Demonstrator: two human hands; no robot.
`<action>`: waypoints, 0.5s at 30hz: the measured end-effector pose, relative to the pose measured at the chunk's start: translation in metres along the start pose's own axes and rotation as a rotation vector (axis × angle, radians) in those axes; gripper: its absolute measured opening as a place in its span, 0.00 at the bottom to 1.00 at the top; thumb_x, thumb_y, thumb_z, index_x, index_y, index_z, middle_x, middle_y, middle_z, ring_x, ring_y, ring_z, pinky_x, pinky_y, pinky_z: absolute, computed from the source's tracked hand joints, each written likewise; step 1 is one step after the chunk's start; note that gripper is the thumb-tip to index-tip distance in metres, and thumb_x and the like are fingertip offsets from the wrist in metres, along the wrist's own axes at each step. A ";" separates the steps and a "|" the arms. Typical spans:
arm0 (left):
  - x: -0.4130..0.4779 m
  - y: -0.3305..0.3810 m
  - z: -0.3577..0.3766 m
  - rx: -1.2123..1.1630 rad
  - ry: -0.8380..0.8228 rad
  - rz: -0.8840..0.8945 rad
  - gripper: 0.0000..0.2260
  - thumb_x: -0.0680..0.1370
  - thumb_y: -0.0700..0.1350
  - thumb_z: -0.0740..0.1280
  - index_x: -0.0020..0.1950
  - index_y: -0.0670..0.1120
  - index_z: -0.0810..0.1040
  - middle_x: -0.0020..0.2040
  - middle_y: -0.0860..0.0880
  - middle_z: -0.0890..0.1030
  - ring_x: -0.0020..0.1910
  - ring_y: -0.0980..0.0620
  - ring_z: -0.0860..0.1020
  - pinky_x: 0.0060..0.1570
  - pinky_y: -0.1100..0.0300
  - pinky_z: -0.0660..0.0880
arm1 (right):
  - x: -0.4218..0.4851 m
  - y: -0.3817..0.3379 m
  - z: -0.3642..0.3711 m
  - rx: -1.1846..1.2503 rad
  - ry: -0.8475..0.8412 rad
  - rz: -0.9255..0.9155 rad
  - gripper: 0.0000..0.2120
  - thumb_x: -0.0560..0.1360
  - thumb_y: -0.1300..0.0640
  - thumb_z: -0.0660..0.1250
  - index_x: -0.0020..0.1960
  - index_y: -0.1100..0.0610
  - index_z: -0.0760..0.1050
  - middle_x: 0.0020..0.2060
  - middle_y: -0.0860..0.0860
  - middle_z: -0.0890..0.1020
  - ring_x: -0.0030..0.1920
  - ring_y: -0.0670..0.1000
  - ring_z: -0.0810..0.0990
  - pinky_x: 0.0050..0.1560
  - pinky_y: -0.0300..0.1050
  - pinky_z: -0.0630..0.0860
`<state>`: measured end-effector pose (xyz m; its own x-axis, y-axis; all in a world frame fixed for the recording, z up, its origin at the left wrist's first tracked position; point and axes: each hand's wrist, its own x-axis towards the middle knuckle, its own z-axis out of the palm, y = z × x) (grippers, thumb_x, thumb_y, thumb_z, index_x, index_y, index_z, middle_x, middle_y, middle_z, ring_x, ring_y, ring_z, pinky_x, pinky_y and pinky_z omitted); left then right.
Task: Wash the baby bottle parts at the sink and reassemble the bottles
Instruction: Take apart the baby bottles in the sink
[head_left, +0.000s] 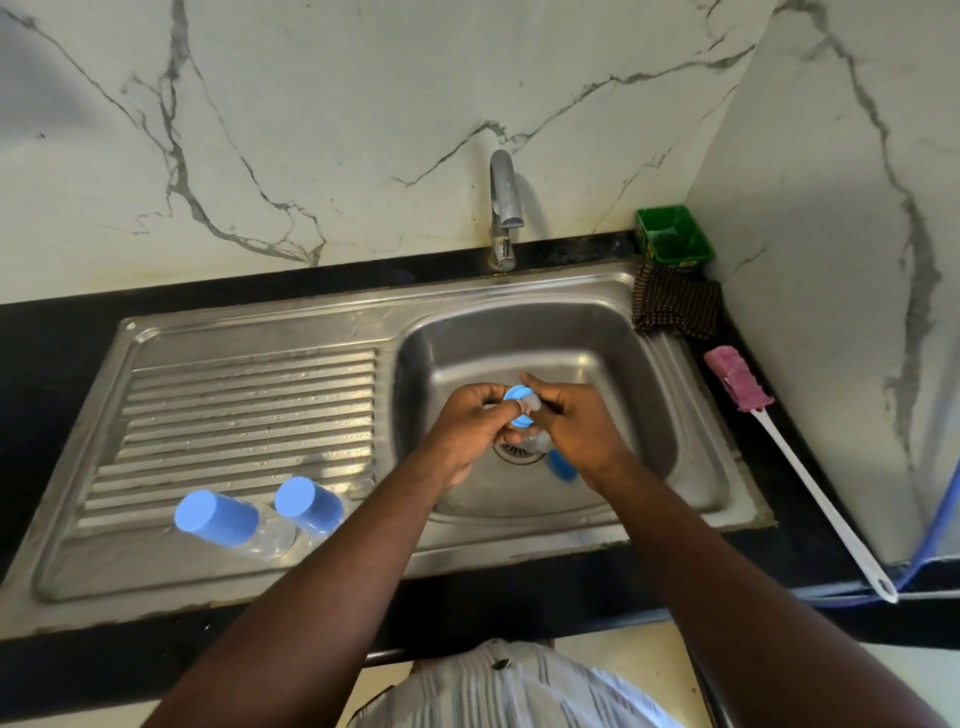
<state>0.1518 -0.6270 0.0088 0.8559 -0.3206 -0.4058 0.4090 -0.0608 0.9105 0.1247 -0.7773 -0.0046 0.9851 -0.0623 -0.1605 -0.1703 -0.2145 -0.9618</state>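
Over the sink basin (597, 338), above the drain, the left hand (475, 418) and right hand (576, 423) each had their grip pinched on a blue collar (517, 397) with its clear teat. Another blue part (562, 466) lay in the basin beside the right wrist. A blue-capped bottle (228, 519) and a second capped bottle (311, 504) lay near the drainboard's front edge. A faucet (504, 208) stood at the back edge. A green tub (672, 234) and a cloth (675, 306) occupied the surface's back-right corner, and a pink brush (737, 379) lay along its right edge.

The sink (260, 322) is brushed steel with a dull sheen, and its ribbed drainboard (249, 415) is beaded with drops. The tap (504, 202) is polished chrome. The wall (311, 130) is glossy veined marble and the table (52, 332) smooth black stone. The bottles (270, 535) are clear plastic with matt blue caps (215, 517). The ring (517, 395) is blue plastic and the teat (531, 401) translucent. The cloth (675, 306) is coarsely woven.
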 end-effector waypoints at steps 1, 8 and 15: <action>0.002 -0.002 0.002 0.012 0.021 -0.005 0.11 0.78 0.43 0.73 0.55 0.37 0.82 0.46 0.40 0.86 0.42 0.49 0.85 0.37 0.64 0.78 | 0.000 -0.001 -0.001 -0.010 -0.011 -0.003 0.14 0.79 0.60 0.67 0.64 0.57 0.79 0.67 0.53 0.78 0.58 0.45 0.81 0.45 0.29 0.76; 0.009 -0.007 0.000 0.155 0.113 -0.002 0.11 0.79 0.45 0.71 0.54 0.37 0.80 0.42 0.43 0.84 0.31 0.57 0.81 0.35 0.64 0.78 | 0.003 0.001 -0.007 0.115 -0.214 0.093 0.14 0.78 0.68 0.64 0.62 0.61 0.81 0.64 0.61 0.79 0.67 0.53 0.76 0.60 0.35 0.76; 0.008 -0.004 -0.004 0.083 -0.013 0.014 0.11 0.80 0.44 0.69 0.59 0.39 0.79 0.49 0.42 0.85 0.42 0.50 0.85 0.47 0.58 0.82 | 0.000 -0.004 -0.003 0.212 -0.038 0.118 0.20 0.78 0.62 0.68 0.70 0.61 0.73 0.58 0.55 0.83 0.53 0.47 0.84 0.48 0.35 0.80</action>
<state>0.1586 -0.6254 0.0011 0.8571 -0.3337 -0.3925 0.3688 -0.1347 0.9197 0.1251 -0.7797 -0.0003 0.9597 -0.0377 -0.2785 -0.2787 0.0018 -0.9604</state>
